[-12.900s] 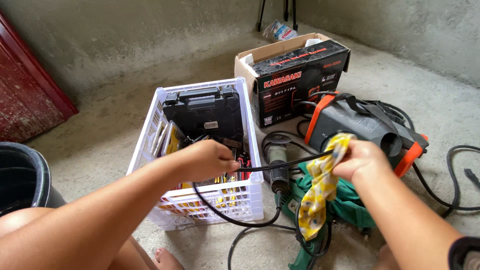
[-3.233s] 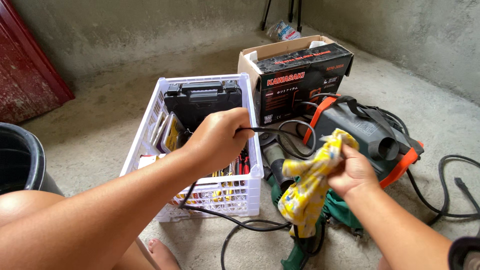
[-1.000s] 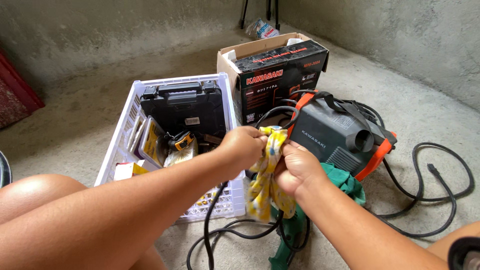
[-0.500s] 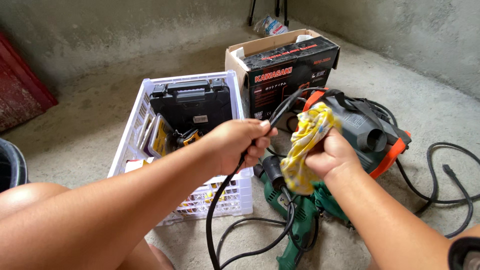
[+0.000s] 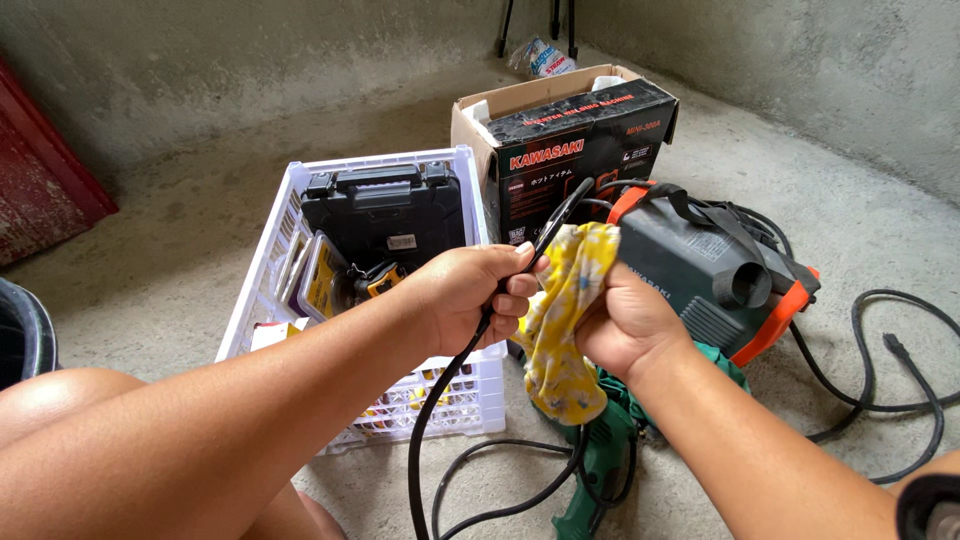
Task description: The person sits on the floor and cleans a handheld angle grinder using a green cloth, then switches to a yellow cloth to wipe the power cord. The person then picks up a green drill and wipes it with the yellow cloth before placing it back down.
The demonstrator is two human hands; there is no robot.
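Note:
My left hand [image 5: 470, 295] grips a black power cord [image 5: 430, 420] that rises past my fingers toward the grey and orange welding machine [image 5: 715, 270]. My right hand [image 5: 625, 320] clutches a yellow patterned rag [image 5: 565, 310] pressed against the cord right beside my left hand. Below my hands lies a green power drill [image 5: 600, 460] with cord loops around it.
A white plastic crate [image 5: 300, 200] with a black tool case [image 5: 385, 205] and small tools stands at the left. An open cardboard box [image 5: 570, 140] sits behind it. More black cable [image 5: 900, 370] trails at right. Dark bucket [image 5: 20, 335] at far left; concrete walls behind.
My right hand with the rag has slid down the cord toward my left hand. The left hand keeps its grip, almost unmoved.

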